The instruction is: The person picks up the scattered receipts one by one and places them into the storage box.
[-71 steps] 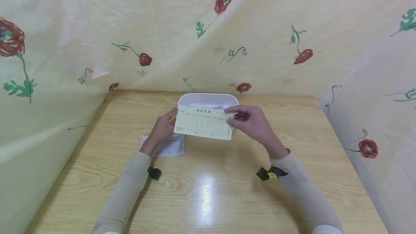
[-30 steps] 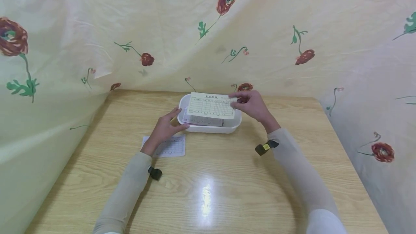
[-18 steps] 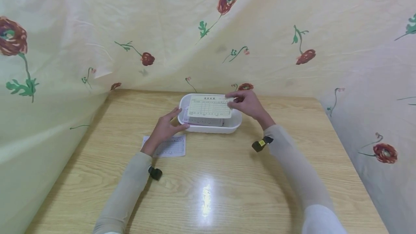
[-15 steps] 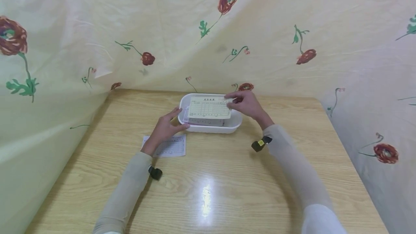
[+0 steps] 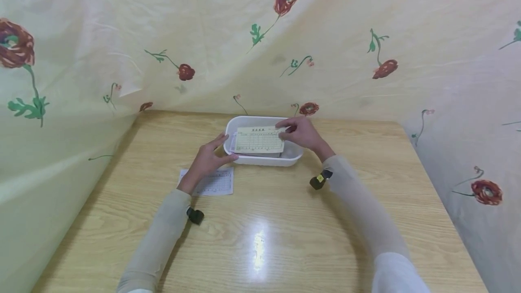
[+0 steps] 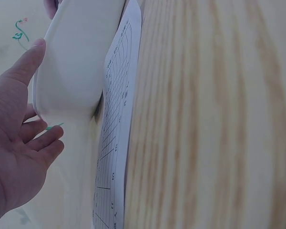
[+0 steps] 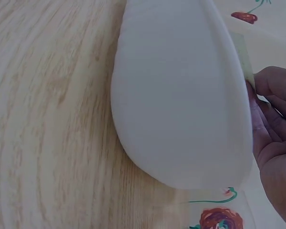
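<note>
A white plastic tub stands at the back of the table. Inside it, over other printed papers, is a pale yellow receipt slip with a ruled table. My right hand pinches this slip by its right end, between thumb and fingers. In the right wrist view the tub's outer wall hides most of the slip. My left hand holds the tub's left end, thumb at the near rim and fingers at the end wall. Under the left hand, a white printed slip lies flat on the table.
The wood-grain table extends in front of the tub and to both sides. A flowered cloth hangs close behind the tub and along the left and right sides.
My right hand has carried the yellow slip from in front of the tub up over it, then down and slightly left into it. The left hand stays at the tub's left end.
</note>
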A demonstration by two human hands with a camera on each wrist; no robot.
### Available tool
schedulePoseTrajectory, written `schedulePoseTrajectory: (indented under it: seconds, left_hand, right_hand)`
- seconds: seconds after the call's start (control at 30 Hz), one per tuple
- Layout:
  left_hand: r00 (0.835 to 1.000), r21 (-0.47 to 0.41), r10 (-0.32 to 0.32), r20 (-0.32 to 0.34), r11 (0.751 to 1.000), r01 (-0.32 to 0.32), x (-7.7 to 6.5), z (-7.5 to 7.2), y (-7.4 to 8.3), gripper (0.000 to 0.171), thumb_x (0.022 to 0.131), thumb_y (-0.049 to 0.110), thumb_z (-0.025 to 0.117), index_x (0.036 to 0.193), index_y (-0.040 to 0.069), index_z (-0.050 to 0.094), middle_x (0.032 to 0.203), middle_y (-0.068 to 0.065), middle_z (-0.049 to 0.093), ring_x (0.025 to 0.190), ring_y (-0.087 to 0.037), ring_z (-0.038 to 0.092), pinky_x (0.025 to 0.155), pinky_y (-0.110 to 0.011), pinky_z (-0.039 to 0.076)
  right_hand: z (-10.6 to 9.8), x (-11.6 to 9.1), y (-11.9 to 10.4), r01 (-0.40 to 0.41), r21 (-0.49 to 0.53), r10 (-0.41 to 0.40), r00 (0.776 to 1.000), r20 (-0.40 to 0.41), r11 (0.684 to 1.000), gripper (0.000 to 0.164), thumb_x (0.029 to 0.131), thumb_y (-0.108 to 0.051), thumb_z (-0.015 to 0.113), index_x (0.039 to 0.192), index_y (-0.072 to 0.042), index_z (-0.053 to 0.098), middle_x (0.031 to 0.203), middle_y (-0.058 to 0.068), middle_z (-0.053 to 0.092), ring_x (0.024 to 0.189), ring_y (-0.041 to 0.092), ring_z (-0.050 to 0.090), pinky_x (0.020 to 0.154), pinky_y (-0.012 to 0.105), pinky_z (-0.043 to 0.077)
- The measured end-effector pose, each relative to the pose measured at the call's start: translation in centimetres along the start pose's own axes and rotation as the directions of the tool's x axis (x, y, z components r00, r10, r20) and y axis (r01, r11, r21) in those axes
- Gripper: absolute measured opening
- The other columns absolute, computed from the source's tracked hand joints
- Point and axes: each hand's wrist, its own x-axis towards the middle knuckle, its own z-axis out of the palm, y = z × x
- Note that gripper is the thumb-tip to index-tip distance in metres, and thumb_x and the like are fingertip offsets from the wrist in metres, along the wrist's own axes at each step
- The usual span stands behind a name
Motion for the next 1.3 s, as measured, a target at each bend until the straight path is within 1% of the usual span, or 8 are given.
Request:
schedulePoseTrajectory:
  seconds: [0.17,0.23,0.37,0.57,0.73,0.9,1.1,1.3]
  left_hand:
    - [1.0,-0.001,-0.01,0.004,1.0,0.01,0.1,0.0,-0.1,0.099,0.079,0.061,0.08,0.156,0.012,0.041,0.167,-0.01,0.029,0.155,-0.03,0.025,0.125,-0.05,0.027]
    - [1.0,0.003,-0.007,0.004,1.0,0.007,0.1,0.0,-0.1,0.099,0.079,0.061,0.08,0.156,0.011,0.042,0.167,-0.01,0.029,0.155,-0.03,0.024,0.125,-0.05,0.027]
    - [1.0,0.003,-0.008,0.004,1.0,0.008,0.1,0.0,-0.1,0.099,0.079,0.061,0.08,0.156,0.012,0.041,0.167,-0.01,0.029,0.155,-0.03,0.024,0.125,-0.05,0.027]
    - [1.0,0.001,-0.007,-0.001,1.0,0.007,0.2,0.0,0.0,0.098,0.079,0.059,0.081,0.157,0.012,0.041,0.167,-0.008,0.029,0.155,-0.029,0.025,0.125,-0.05,0.027]
    - [1.0,0.007,-0.012,-0.006,1.0,0.012,0.3,0.1,-0.1,0.098,0.08,0.059,0.08,0.157,0.012,0.041,0.167,-0.008,0.029,0.154,-0.029,0.026,0.124,-0.049,0.028]
    - [1.0,0.013,-0.017,-0.009,1.0,0.017,0.4,0.2,-0.1,0.097,0.08,0.059,0.08,0.157,0.012,0.041,0.167,-0.009,0.029,0.154,-0.029,0.026,0.124,-0.049,0.028]
    - [1.0,0.015,-0.011,-0.013,1.0,0.011,0.4,0.2,0.1,0.097,0.081,0.057,0.081,0.156,0.011,0.041,0.167,-0.01,0.029,0.154,-0.03,0.026,0.124,-0.05,0.029]
    - [1.0,0.018,-0.011,-0.014,1.0,0.011,0.3,0.2,0.3,0.097,0.081,0.056,0.081,0.156,0.011,0.041,0.167,-0.012,0.03,0.154,-0.031,0.026,0.124,-0.051,0.028]
  right_hand:
    - [0.2,0.2,0.0,0.007,-0.038,-0.006,1.0,0.03,0.999,0.029,0.087,-0.01,0.081,0.115,-0.008,0.078,0.115,0.014,0.076,0.087,0.023,0.072,0.078,0.037,0.06]
    - [0.3,0.4,-0.1,0.009,-0.055,-0.007,0.999,0.042,0.998,0.029,0.087,-0.011,0.081,0.115,-0.008,0.077,0.116,0.014,0.075,0.087,0.023,0.072,0.078,0.037,0.06]
    - [0.6,0.7,0.0,0.011,-0.074,-0.006,0.998,0.059,0.997,0.03,0.086,-0.011,0.081,0.116,-0.007,0.077,0.115,0.013,0.076,0.087,0.022,0.072,0.078,0.035,0.06]
    - [0.9,1.1,0.4,0.017,-0.049,-0.014,0.998,0.063,0.999,0.034,0.088,-0.009,0.079,0.121,-0.001,0.073,0.118,0.015,0.075,0.094,0.026,0.074,0.083,0.039,0.062]
    - [0.8,1.1,0.5,-0.008,-0.034,0.01,0.998,0.067,0.999,0.037,0.09,-0.009,0.078,0.125,0.002,0.071,0.123,0.018,0.072,0.099,0.029,0.074,0.088,0.041,0.061]
    - [0.3,0.8,0.2,-0.022,-0.021,0.024,0.998,0.066,1.0,0.036,0.091,-0.01,0.077,0.125,0.001,0.071,0.124,0.017,0.072,0.101,0.029,0.073,0.091,0.042,0.06]
    - [-0.5,0.1,-0.4,0.005,-0.019,-0.004,0.999,0.047,1.0,0.035,0.092,-0.013,0.077,0.124,0.0,0.071,0.122,0.018,0.073,0.101,0.029,0.073,0.091,0.044,0.06]
    - [-0.8,-0.8,-1.6,0.019,-0.002,-0.019,0.999,0.027,1.0,0.036,0.092,-0.017,0.078,0.124,-0.001,0.072,0.122,0.017,0.073,0.1,0.027,0.074,0.09,0.042,0.061]
